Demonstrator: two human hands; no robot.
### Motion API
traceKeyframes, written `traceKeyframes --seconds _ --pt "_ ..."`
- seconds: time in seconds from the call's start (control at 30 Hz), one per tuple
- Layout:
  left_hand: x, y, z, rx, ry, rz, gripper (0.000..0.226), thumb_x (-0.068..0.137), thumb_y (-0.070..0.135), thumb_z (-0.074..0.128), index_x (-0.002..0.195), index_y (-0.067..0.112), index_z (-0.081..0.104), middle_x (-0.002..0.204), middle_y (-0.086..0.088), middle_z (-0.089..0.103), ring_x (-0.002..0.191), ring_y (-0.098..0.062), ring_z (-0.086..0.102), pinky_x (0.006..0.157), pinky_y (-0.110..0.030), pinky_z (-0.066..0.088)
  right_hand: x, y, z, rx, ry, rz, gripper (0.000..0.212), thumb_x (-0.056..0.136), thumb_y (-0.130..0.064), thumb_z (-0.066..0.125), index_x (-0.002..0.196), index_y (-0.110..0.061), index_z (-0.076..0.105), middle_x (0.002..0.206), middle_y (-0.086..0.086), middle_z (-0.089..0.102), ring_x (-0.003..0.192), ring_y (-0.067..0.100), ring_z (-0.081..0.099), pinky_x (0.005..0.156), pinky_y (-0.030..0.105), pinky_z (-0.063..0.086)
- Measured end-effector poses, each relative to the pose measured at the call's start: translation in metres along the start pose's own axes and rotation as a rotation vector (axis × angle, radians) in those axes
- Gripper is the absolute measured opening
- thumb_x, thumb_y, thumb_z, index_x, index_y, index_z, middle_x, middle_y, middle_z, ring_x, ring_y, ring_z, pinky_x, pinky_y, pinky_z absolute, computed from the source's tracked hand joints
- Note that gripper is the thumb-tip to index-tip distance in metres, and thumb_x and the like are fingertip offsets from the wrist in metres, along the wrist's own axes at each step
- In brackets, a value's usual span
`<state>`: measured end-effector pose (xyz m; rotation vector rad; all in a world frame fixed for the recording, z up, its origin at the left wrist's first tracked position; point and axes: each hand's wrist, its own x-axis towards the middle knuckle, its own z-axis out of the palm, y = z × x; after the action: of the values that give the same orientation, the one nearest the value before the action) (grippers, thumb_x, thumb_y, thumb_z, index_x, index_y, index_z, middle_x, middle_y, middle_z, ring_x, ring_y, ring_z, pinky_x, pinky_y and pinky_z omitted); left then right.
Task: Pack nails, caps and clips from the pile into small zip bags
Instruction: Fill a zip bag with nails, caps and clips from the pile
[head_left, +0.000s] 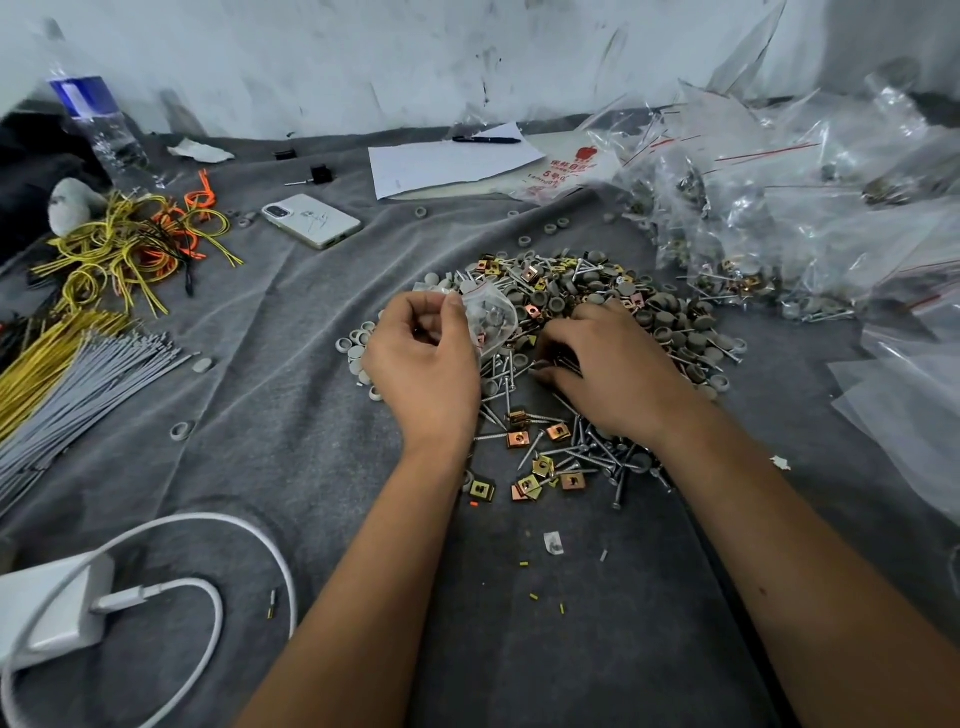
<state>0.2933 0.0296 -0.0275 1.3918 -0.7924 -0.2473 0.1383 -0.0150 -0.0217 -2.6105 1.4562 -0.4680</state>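
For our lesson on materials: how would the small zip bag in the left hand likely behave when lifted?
The small zip bag looks thin and crumpled, so probably floppy. A few parts show inside, so it likely sags at the bottom. The left hand pinches it near the top, suggesting it is light.

Left grip (423, 358) pinches a small zip bag (491, 319); right grip (610, 374) digs fingers into the pile (597, 306) beside it.
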Motion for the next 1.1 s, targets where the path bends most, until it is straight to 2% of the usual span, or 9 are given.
traceKeyframes --seconds 0.17,0.27,0.37,0.53,0.63,0.73,0.87,1.0,1.1 --pt "0.000 0.002 -0.001 -0.002 0.005 -0.005 0.023 0.096 0.015 0.070 0.077 0.024 0.064 0.071 -0.008 0.068 0.071 -0.037 0.067 0.066 -0.051 0.058 -0.001 0.003 0.004 -0.005 0.001 -0.012 0.028 0.100 -0.035 0.062 0.119 -0.015 0.063 0.120 0.003 0.057 0.121 0.022 0.044 0.103 0.040 0.044" --pt "0.000 0.002 -0.001 -0.011 0.003 -0.004 0.020 0.096 0.014 0.070 0.078 0.021 0.065 0.071 -0.005 0.066 0.071 -0.037 0.066 0.065 -0.048 0.058 -0.003 0.005 0.000 0.187 0.052 0.007 0.011 0.101 -0.022 0.061 0.109 -0.015 0.061 0.109 0.000 0.064 0.105 0.020 0.058 0.091 0.040 0.051" --pt "-0.001 0.002 -0.001 -0.012 -0.003 -0.001 0.020 0.097 0.014 0.069 0.079 0.021 0.066 0.071 -0.005 0.065 0.071 -0.036 0.066 0.064 -0.046 0.057 -0.002 0.007 -0.002 0.271 0.091 0.011 0.010 0.098 -0.016 0.066 0.107 -0.013 0.064 0.102 0.000 0.068 0.093 0.017 0.063 0.085 0.041 0.055" --pt "0.000 0.002 -0.001 -0.019 -0.008 -0.003 0.019 0.097 0.014 0.069 0.079 0.019 0.066 0.071 -0.006 0.066 0.070 -0.035 0.066 0.064 -0.044 0.056 0.000 0.010 -0.004 0.383 0.186 0.040 0.021 0.092 -0.018 0.074 0.107 -0.017 0.060 0.083 -0.019 0.060 0.075 -0.006 0.059 0.068 0.010 0.044" --pt "0.000 0.002 -0.002 -0.016 -0.006 0.000 0.019 0.097 0.014 0.069 0.079 0.020 0.066 0.070 -0.004 0.065 0.066 -0.027 0.063 0.063 -0.045 0.056 -0.002 0.014 -0.007 0.366 0.147 0.019 0.027 0.088 -0.018 0.079 0.101 -0.023 0.056 0.084 -0.017 0.061 0.075 -0.006 0.058 0.066 0.015 0.045" --pt "0.000 0.002 -0.002 -0.015 0.001 0.001 0.022 0.097 0.014 0.069 0.077 0.023 0.064 0.071 -0.007 0.066 0.070 -0.035 0.066 0.064 -0.047 0.057 -0.004 0.020 -0.014 0.283 0.037 -0.052 0.016 0.084 -0.029 0.082 0.089 -0.030 0.068 0.093 -0.017 0.058 0.085 -0.001 0.055 0.072 0.024 0.042" --pt "0.000 0.001 -0.001 -0.015 -0.007 0.004 0.022 0.097 0.014 0.069 0.077 0.023 0.065 0.071 -0.007 0.067 0.069 -0.034 0.066 0.063 -0.045 0.057 -0.005 0.026 -0.025 0.231 -0.176 -0.060 0.015 0.082 -0.039 0.083 0.090 -0.043 0.071 0.100 -0.015 0.051 0.100 0.010 0.050 0.083 0.032 0.039" --pt "0.000 -0.001 0.000 -0.008 -0.030 0.014 0.022 0.097 0.014 0.069 0.078 0.023 0.064 0.068 0.000 0.064 0.064 -0.022 0.062 0.060 -0.039 0.054 -0.003 0.025 -0.024 0.228 -0.234 -0.052 0.014 0.084 -0.036 0.082 0.085 -0.040 0.068 0.101 -0.017 0.052 0.104 0.009 0.050 0.088 0.032 0.040" --pt "-0.003 -0.002 0.002 0.010 -0.087 0.054 0.017 0.096 0.011 0.069 0.080 0.018 0.067 0.070 -0.005 0.066 0.066 -0.031 0.065 0.060 -0.040 0.055 -0.003 0.024 -0.023 0.210 -0.258 -0.049 0.013 0.084 -0.035 0.081 0.085 -0.035 0.068 0.102 -0.018 0.052 0.106 0.008 0.048 0.092 0.033 0.041"
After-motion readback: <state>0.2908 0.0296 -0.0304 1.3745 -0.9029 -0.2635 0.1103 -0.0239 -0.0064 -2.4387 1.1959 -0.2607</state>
